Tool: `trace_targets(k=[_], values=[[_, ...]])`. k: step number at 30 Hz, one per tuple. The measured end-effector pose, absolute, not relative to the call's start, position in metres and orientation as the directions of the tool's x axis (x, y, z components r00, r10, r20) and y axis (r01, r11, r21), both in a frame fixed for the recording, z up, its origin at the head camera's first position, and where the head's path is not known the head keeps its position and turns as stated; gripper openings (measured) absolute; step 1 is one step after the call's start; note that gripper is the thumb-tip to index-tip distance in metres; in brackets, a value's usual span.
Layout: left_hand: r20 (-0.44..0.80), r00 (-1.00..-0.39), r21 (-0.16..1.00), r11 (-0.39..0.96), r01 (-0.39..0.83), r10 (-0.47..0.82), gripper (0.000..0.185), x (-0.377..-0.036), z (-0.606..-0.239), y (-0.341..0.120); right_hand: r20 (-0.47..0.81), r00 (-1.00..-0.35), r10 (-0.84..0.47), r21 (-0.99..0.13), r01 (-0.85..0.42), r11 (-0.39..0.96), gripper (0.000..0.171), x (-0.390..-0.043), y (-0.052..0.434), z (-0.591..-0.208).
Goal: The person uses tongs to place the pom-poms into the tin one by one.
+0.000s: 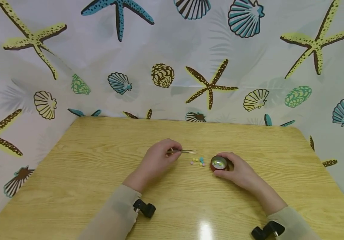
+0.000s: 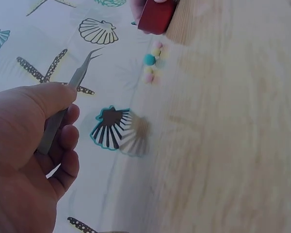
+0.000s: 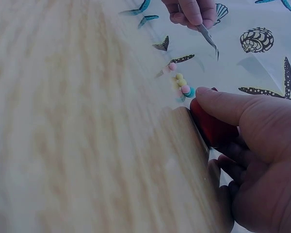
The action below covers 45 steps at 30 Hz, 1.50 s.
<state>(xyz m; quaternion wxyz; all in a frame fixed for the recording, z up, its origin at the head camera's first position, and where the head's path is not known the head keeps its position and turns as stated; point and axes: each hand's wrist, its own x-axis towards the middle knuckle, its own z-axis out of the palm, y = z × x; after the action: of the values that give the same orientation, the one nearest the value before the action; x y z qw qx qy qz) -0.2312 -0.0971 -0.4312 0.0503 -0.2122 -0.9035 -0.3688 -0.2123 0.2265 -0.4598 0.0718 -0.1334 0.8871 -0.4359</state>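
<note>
My left hand (image 1: 159,159) pinches a pair of metal tweezers (image 2: 68,104) between thumb and fingers. The bent tips point right, slightly apart, with nothing between them. On the table below the tips lies a small group of beads (image 1: 197,160), yellow and pink, with one larger blue bead (image 2: 150,59). My right hand (image 1: 240,171) holds a small round red tin (image 3: 213,121), thumb on the near side and fingers around the far side. The tin stands on the table just right of the beads. A few yellowish beads (image 1: 219,163) show inside it in the head view.
A wooden table (image 1: 99,150) spreads under both hands. Behind it and at the sides hangs a white cloth (image 1: 147,46) printed with starfish and shells. Black wrist mounts (image 1: 144,208) sit on both sleeves.
</note>
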Motion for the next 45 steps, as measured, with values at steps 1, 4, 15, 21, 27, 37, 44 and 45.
trace_targets(k=[1, 4, 15, 21, 27, 37, 44, 45], values=[[0.246, -0.905, 0.649, 0.634, 0.421, 0.348, 0.009, -0.232, -0.432, -0.099, -0.01, -0.953, -0.303, -0.793, -0.177, 0.583, 0.066, -0.212, 0.227, -0.46], [0.243, -0.902, 0.657, 0.624, 0.424, 0.357, 0.009, -0.233, -0.434, -0.103, -0.015, -0.953, -0.301, -0.798, -0.17, 0.579, 0.066, -0.213, 0.227, -0.46], [0.191, -0.894, 0.65, 0.63, 0.425, 0.405, 0.008, -0.239, -0.441, -0.116, -0.008, -0.953, -0.304, -0.791, -0.18, 0.585, 0.066, -0.214, 0.227, -0.462], [0.163, -0.88, 0.634, 0.636, 0.439, 0.445, 0.009, -0.242, -0.445, -0.119, -0.01, -0.953, -0.302, -0.795, -0.176, 0.58, 0.067, -0.214, 0.227, -0.462], [0.153, -0.877, 0.619, 0.647, 0.445, 0.456, 0.009, -0.244, -0.448, -0.12, -0.007, -0.952, -0.305, -0.794, -0.18, 0.581, 0.066, -0.214, 0.228, -0.461], [0.147, -0.876, 0.591, 0.67, 0.45, 0.459, 0.008, -0.246, -0.449, -0.122, 0.003, -0.95, -0.311, -0.793, -0.192, 0.579, 0.065, -0.214, 0.228, -0.46], [0.149, -0.875, 0.57, 0.683, 0.457, 0.461, 0.008, -0.246, -0.449, -0.12, 0.0, -0.951, -0.31, -0.793, -0.189, 0.579, 0.064, -0.215, 0.229, -0.463], [0.148, -0.875, 0.567, 0.685, 0.457, 0.46, 0.008, -0.246, -0.45, -0.119, -0.001, -0.951, -0.31, -0.792, -0.189, 0.58, 0.064, -0.215, 0.229, -0.463]])
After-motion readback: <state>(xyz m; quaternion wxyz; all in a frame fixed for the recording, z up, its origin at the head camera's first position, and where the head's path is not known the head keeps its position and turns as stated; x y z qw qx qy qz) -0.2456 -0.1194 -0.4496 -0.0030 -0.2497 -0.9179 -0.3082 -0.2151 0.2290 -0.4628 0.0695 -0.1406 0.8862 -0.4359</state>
